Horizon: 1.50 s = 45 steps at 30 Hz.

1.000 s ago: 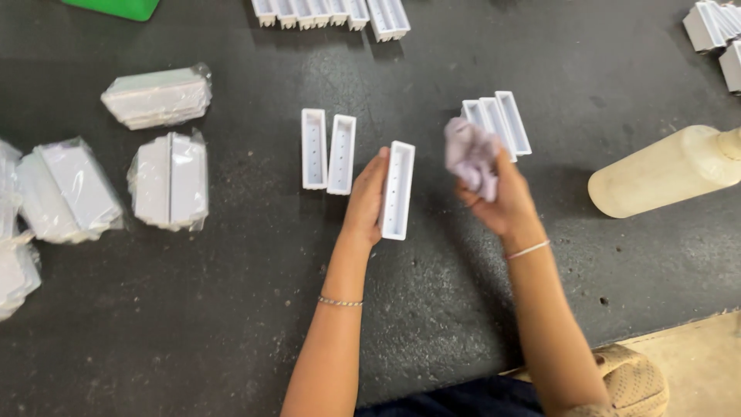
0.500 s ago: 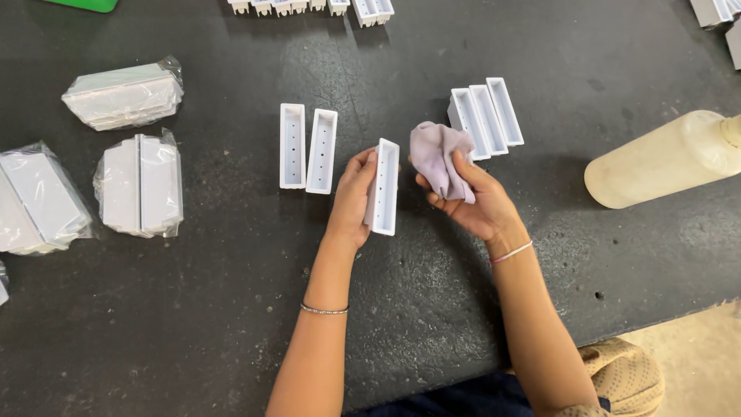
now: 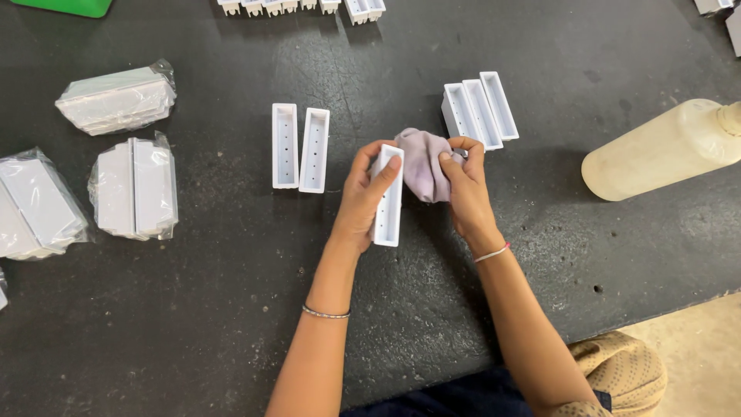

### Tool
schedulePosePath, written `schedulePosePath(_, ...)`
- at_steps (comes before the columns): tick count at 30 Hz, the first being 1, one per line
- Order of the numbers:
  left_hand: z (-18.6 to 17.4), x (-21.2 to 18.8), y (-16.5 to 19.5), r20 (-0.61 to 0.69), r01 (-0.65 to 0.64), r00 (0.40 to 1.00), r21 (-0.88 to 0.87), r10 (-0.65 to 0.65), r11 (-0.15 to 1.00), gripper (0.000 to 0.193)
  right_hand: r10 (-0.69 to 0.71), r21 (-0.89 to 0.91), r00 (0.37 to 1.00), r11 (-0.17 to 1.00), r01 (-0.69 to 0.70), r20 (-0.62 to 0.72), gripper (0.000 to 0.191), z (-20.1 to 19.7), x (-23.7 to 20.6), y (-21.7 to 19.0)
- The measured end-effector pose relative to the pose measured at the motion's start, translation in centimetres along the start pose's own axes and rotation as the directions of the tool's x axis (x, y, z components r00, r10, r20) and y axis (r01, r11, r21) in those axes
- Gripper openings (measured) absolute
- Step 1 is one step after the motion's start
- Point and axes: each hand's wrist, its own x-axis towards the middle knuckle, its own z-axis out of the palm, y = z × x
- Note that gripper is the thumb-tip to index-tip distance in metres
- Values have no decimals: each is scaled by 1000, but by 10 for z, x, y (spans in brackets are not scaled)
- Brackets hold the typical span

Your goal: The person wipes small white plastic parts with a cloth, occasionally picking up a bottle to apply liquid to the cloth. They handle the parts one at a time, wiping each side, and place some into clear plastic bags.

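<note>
My left hand (image 3: 361, 202) grips a long white plastic tray piece (image 3: 388, 207) with small holes in its bottom, held upright above the dark table (image 3: 231, 309). My right hand (image 3: 463, 185) holds a crumpled pale purple cloth (image 3: 422, 164) pressed against the top end of that piece. Two like white pieces (image 3: 299, 148) lie side by side to the left of my hands. Three more (image 3: 480, 110) lie together at the upper right.
A cream plastic bottle (image 3: 664, 150) lies on its side at the right. Plastic-wrapped packs of white parts (image 3: 133, 187) sit at the left, another pack (image 3: 116, 100) above them. More white pieces (image 3: 301, 6) line the far edge. A green object (image 3: 65, 6) shows top left.
My right hand has brought the cloth from beside the three pieces over to the held white piece. Both hands have come together, and the cloth now touches its upper end.
</note>
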Motion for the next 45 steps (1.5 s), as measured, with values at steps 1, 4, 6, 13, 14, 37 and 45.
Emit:
schedulePosePath(1, -2, -1, 2, 10, 21, 1000, -12, -21, 1000, 53, -7, 11, 1000, 1000, 7, 12, 25, -2, 0, 2)
schedulePosePath(4, -6, -5, 8, 110, 62, 991, 123, -76, 990, 50, -46, -22, 996, 999, 48, 76, 16, -4, 0, 6)
schedulePosePath(6, -5, -8, 12, 142, 60, 986, 202, -90, 978, 50, -89, -134, 983, 985, 111, 161, 11, -5, 0, 5)
schedulePosePath(13, 1, -9, 28, 63, 46, 996, 220, -62, 974, 63, -363, -442, 913, 799, 407, 185, 34, 5, -9, -17)
schedulePosePath(14, 1, -10, 30, 66, 37, 997, 200, -51, 979, 65, -382, -451, 901, 780, 433, 205, 40, 8, -11, -19)
schedulePosePath(37, -14, 1, 5, 28, 96, 995, -41, -95, 995, 46, -82, 57, 996, 995, 81, 21, 32, 3, -3, -16)
schedulePosePath(45, -28, 18, -36, -76, 55, 995, -41, -58, 998, 29, -619, -539, 721, 509, 671, 312, 34, 40, -39, -19)
